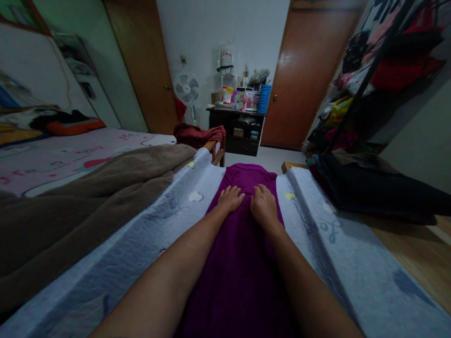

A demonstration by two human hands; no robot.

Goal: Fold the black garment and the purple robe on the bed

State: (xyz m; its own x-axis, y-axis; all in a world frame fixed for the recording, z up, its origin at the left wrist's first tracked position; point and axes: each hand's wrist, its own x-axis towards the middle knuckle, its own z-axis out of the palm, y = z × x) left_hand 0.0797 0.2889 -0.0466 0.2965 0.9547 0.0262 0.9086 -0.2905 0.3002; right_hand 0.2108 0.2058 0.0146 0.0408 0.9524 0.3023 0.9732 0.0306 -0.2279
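A purple garment (pixel 243 263) lies lengthwise before me on a pale, patterned cover, its far end near the cover's far edge. Its top looks like a collar or neckline, but dim light hides the exact kind. My left hand (pixel 230 199) rests flat on the upper part of the cloth, fingers spread. Beside it, my right hand (pixel 264 205) presses on the same cloth near its right edge, fingers slightly bent and apart. A small gap separates the two hands. Both forearms cover parts of the garment's sides.
The patterned cover (pixel 352 253) lies under the garment. To the right sits a stack of dark folded clothes (pixel 373 188). A brown blanket (pixel 105 188) lies on the bed at left. Farther back stand a fan (pixel 186 89), a black cabinet (pixel 234 126) and a wooden door (pixel 306 70).
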